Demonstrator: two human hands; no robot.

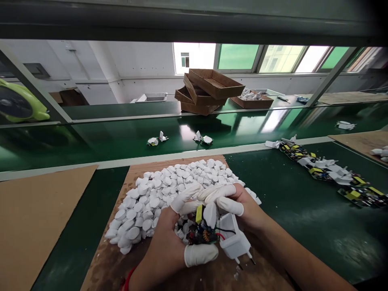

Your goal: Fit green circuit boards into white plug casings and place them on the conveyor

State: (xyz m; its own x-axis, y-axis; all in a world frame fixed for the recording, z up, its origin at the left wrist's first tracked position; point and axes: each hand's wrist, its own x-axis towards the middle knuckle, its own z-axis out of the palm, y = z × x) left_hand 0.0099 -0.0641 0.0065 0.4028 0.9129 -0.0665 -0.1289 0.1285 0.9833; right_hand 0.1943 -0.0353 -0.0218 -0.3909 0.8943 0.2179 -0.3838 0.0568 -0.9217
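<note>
My left hand [178, 230], in white finger cots, is closed around a small circuit board [203, 234] with a yellow part and a copper coil. A white plastic cap [209, 214] stands against the board, and the bent fingers of my right hand [230, 198] close on its top edge; their exact contact is partly hidden. Red and black wires join the board to an open white plug housing [234, 238], which hangs below my right hand with its two pins pointing down. Just beyond both hands spreads a large pile of white caps [163, 190].
The pile lies on a brown board [103, 258]. To the right is a row of wired circuit boards [327, 167]. Two plug assemblies [207, 140] sit on the green belt [121, 137]. Behind it are stacked brown trays [209, 89]; cardboard [39, 218] lies left.
</note>
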